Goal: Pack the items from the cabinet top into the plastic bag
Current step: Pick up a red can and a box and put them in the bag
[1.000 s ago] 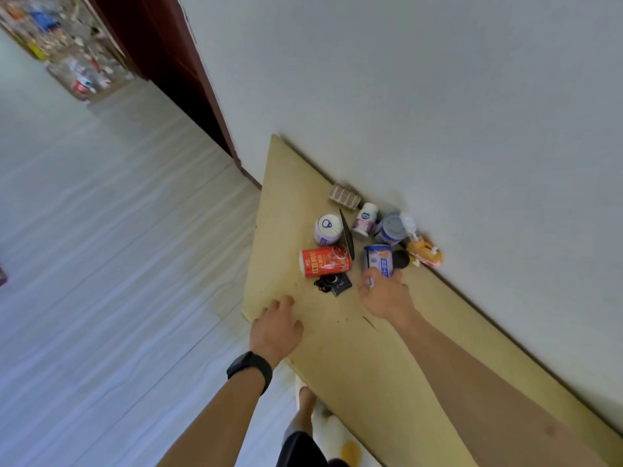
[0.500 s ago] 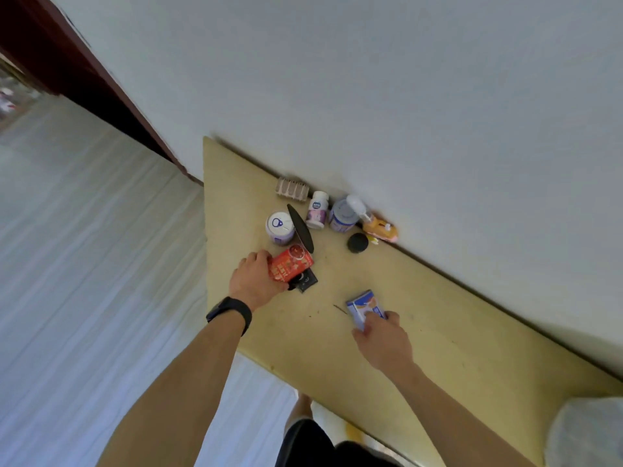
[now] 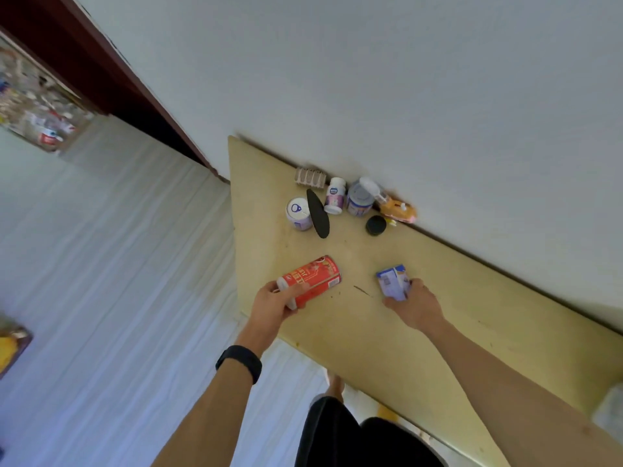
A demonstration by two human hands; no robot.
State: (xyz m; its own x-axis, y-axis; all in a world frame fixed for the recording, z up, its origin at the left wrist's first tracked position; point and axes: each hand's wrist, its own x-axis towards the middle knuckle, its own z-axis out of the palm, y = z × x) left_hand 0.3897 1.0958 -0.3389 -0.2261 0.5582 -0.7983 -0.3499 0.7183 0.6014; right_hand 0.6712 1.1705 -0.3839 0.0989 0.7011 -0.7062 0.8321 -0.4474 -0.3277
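My left hand (image 3: 271,303) grips a red can (image 3: 313,278) lying on its side, near the front edge of the yellow cabinet top (image 3: 472,325). To the right, my right hand (image 3: 416,306) holds a small blue carton (image 3: 392,281) just above the surface. Against the wall stand a white-lidded can (image 3: 298,212), a flat black oval piece (image 3: 318,214), a small white bottle (image 3: 334,195), a grey-lidded tin (image 3: 360,198), an orange spray bottle (image 3: 396,207), a black round lid (image 3: 376,225) and a ribbed brown block (image 3: 310,176). A pale piece of the plastic bag (image 3: 610,409) shows at the right edge.
A white wall (image 3: 404,79) runs behind the cabinet. A dark red door frame (image 3: 111,69) stands at the left. Pale wood floor (image 3: 101,264) lies below, with a cluttered shelf (image 3: 33,109) far left. My legs and foot show under the cabinet edge.
My left hand has lifted the red can away from the cluster and drawn it toward the front edge. The right hand has kept the blue carton near the same spot.
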